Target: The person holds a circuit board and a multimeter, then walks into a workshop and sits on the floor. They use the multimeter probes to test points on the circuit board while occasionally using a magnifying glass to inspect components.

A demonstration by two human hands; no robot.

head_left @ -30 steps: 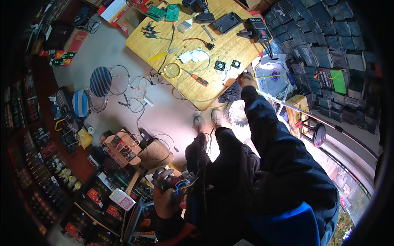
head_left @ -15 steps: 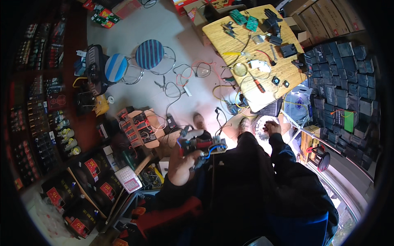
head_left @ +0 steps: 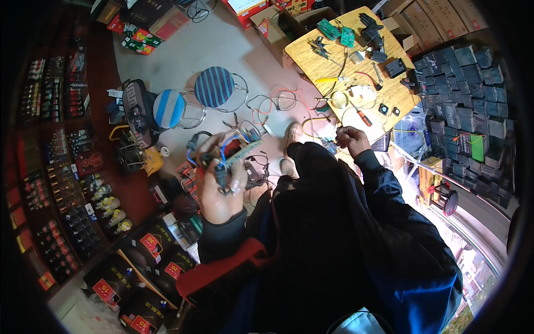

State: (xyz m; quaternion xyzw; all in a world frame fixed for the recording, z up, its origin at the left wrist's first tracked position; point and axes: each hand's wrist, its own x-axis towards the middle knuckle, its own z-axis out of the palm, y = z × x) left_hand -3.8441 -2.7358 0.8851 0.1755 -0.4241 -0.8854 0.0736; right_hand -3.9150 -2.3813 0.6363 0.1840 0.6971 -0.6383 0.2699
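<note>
My left hand (head_left: 218, 197) is closed around a circuit board (head_left: 245, 151) with components, a blue wire and dark leads, raised above the floor left of my legs. The board is tilted, and my fingers cover part of it. My right hand (head_left: 353, 141) is by the near edge of the wooden table (head_left: 311, 55), its fingers curled together. Whatever may be between them is too small to tell. Nearest to it on the tabletop are a screwdriver (head_left: 364, 117) with an orange and black handle and a round clear dish (head_left: 339, 99).
Two striped stools (head_left: 214, 87) stand on the floor beside tangled cables (head_left: 270, 106). Green circuit boards (head_left: 347, 37) and black gloves (head_left: 371, 30) lie on the table's far part. Stacked dark battery-like blocks (head_left: 459, 117) fill the right side; stocked shelves (head_left: 61, 161) line the left.
My left hand has lifted the circuit board up and to the left and tilted it. My right hand has moved from low beside my leg up to the table's near edge. The view has shifted.
</note>
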